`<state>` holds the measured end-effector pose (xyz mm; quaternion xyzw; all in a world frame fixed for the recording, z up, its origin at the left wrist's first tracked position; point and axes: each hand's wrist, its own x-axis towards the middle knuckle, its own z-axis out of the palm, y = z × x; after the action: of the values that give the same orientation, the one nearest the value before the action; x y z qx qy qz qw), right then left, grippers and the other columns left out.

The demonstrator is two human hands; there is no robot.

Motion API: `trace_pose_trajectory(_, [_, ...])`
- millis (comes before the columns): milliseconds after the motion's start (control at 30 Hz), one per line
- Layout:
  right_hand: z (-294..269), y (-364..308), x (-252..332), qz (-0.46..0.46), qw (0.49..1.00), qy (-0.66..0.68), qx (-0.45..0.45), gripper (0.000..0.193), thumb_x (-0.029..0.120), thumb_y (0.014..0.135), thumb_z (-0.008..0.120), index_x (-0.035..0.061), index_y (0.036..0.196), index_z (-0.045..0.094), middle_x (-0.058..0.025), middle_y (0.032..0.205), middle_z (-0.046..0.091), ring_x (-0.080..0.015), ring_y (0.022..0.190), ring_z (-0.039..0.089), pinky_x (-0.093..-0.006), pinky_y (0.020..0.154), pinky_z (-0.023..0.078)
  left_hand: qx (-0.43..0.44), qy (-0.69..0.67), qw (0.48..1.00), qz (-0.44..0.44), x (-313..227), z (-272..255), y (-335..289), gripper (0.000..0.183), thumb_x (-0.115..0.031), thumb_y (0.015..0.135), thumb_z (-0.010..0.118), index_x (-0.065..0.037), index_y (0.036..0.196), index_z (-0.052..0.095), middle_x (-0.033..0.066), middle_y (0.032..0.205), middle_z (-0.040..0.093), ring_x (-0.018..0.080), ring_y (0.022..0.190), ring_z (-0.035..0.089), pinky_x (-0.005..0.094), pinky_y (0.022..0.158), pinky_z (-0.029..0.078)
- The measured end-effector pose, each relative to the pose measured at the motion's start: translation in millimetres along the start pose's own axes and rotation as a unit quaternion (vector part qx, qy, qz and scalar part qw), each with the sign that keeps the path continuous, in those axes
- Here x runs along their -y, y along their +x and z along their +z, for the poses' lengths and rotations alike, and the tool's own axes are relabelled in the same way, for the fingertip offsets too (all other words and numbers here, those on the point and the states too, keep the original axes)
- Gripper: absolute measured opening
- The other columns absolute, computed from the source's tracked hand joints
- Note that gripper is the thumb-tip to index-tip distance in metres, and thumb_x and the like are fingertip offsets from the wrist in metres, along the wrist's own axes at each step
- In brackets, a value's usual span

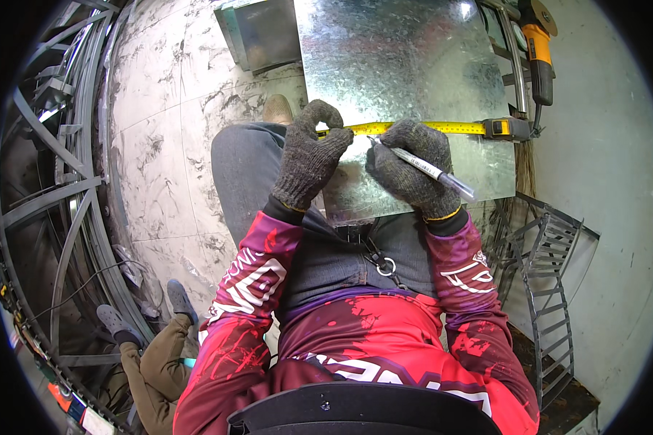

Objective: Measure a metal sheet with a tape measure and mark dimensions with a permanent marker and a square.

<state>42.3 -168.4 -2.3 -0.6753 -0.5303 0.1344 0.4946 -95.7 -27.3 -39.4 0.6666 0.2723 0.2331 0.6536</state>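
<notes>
A shiny galvanized metal sheet (406, 65) lies in front of me, its near edge over my lap. Across it runs the yellow blade of a tape measure (450, 127), its black and yellow case (506, 129) at the sheet's right edge. My left hand (312, 148), in a dark grey knit glove, pinches the blade's end at the sheet's left edge. In the matching glove, my right hand (413, 167) grips a white marker pen (432, 170). The pen's tip points left, just below the blade, close to the sheet; whether it touches I cannot tell.
An orange and black angle grinder (539, 54) is at the upper right, beside a metal rail. Below it stands a dark slatted metal frame (548, 290) near the pale wall. Long metal bars (87, 167) are stacked at left. Another person's legs (156, 355) show at lower left.
</notes>
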Motion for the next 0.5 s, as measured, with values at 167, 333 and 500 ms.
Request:
trace_pose_trajectory(167, [-1.2,-0.5,0.2,0.000,1.000,-0.006,0.012,0.021,0.007,0.074,0.081,0.0043,0.085,0.064,-0.0095,0.073,0.064,-0.0215,0.062,0.063,-0.0349,0.059,0.050,0.000,0.017,1.000,0.005,-2.0,-0.1,-0.4,0.018,-0.012,0.083,0.069,-0.002,0.090,0.056,0.0045,0.085,0.058,0.0123,0.081,0.060,0.0304,0.076,0.052])
trace_pose_trajectory(333, [-2.1,-2.8,1.4,0.023,0.999,-0.011,0.024,0.018,0.009,0.073,0.078,0.0057,0.085,0.066,-0.0097,0.080,0.064,-0.0290,0.073,0.066,-0.0396,0.065,0.052,-0.002,0.011,1.000,-0.001,-4.8,0.5,-1.2,0.018,-0.012,0.083,0.069,-0.002,0.090,0.056,0.0051,0.085,0.057,0.0131,0.082,0.060,0.0312,0.076,0.051])
trace_pose_trajectory(500, [1.5,-5.1,-2.0,0.013,1.000,-0.001,0.001,0.019,0.009,0.075,0.081,0.0045,0.083,0.065,-0.0100,0.073,0.063,-0.0235,0.062,0.062,-0.0357,0.059,0.049,0.005,0.018,1.000,0.011,2.5,-1.1,0.0,0.016,-0.010,0.082,0.068,-0.002,0.088,0.056,0.0053,0.086,0.057,0.0132,0.080,0.059,0.0308,0.075,0.051])
